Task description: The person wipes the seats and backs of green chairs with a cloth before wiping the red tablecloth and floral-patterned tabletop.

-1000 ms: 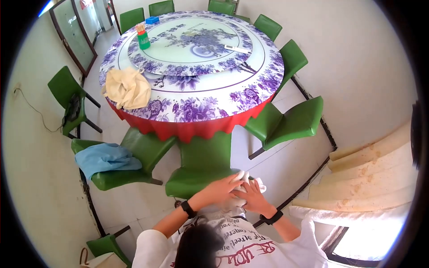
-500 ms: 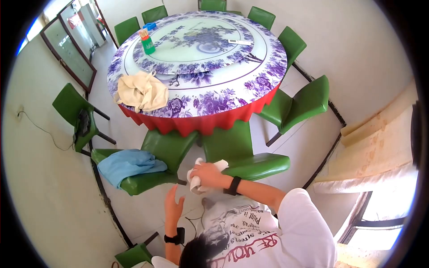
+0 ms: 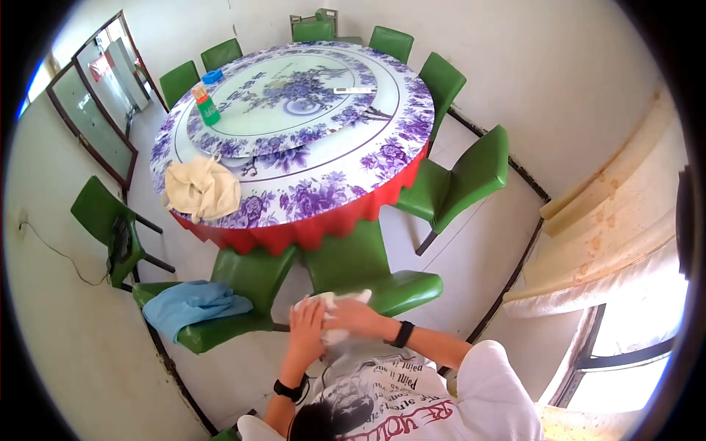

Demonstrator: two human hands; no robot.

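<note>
White cloth (image 3: pixel 336 336), seemingly crumpled, between hands (image 3: pixel 307 331) (image 3: pixel 354 316)

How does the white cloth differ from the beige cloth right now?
Place: the white cloth is at the left hand and right hand; the beige cloth lies on the table, near its edge.
Colour: the white cloth is paler; the beige cloth is creamy tan.
View: the white cloth is partly hidden by the hands; the beige cloth shows as a loose, rumpled heap.
Both are plain.
</note>
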